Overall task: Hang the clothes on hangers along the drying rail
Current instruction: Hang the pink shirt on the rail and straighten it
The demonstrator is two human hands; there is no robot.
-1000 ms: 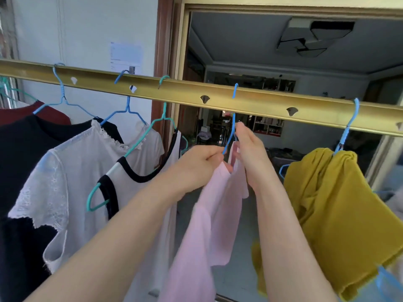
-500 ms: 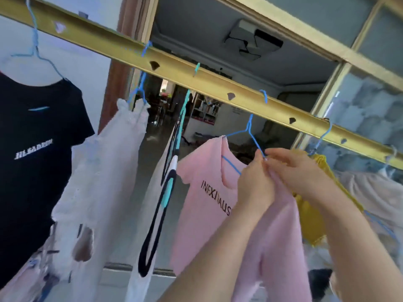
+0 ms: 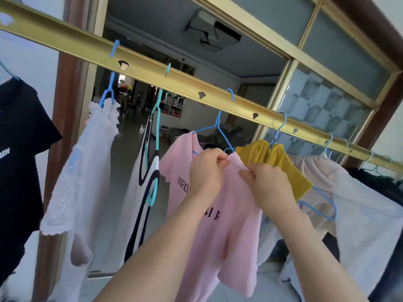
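Observation:
A gold drying rail (image 3: 152, 65) with hook holes runs from upper left down to the right. A pink T-shirt (image 3: 222, 227) with dark lettering hangs from it on a blue wire hanger (image 3: 218, 125). My left hand (image 3: 206, 171) pinches the shirt's neckline at the hanger's right arm. My right hand (image 3: 266, 184) pinches the shirt's right shoulder fabric just beside it. Both hands are shut on the pink cloth.
On the rail to the left hang a black T-shirt (image 3: 19, 153), a white lace top (image 3: 85, 177) and a white black-trimmed top (image 3: 139, 192) on a teal hanger. To the right hang a mustard garment (image 3: 277, 158), pale clothes (image 3: 359, 214) and a dark one. A glass door frame stands behind.
The view has swung right along the rail. The pink shirt has gone from bunched in my hands to spread on its hanger, and my hands have shifted to its right shoulder.

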